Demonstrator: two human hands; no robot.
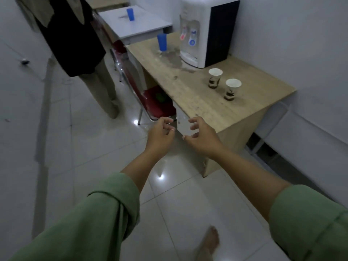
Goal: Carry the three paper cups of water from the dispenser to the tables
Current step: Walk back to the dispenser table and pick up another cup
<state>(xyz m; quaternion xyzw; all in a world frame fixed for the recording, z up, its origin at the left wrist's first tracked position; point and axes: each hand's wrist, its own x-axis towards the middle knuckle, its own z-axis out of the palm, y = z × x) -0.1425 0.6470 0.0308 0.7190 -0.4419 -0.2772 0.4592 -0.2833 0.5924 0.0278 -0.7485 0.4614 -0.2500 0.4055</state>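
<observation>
Two empty hands reach forward over a tiled floor toward a wooden table with paper cups.

Both the left hand [160, 131] and the right hand [202, 135] have loosely curled, parted fingers and hold nothing. Two paper cups [215, 78] [232, 89] stand close together near the tabletop's [199, 98] right edge, just in front of the water dispenser [204, 31] at its back right corner. A blue cup [162, 42] stands at the back left edge.

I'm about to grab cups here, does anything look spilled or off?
Yes: a wet patch spreads on the wooden table in front of the dispenser, reaching the blue cup. Only two paper cups show.
</observation>
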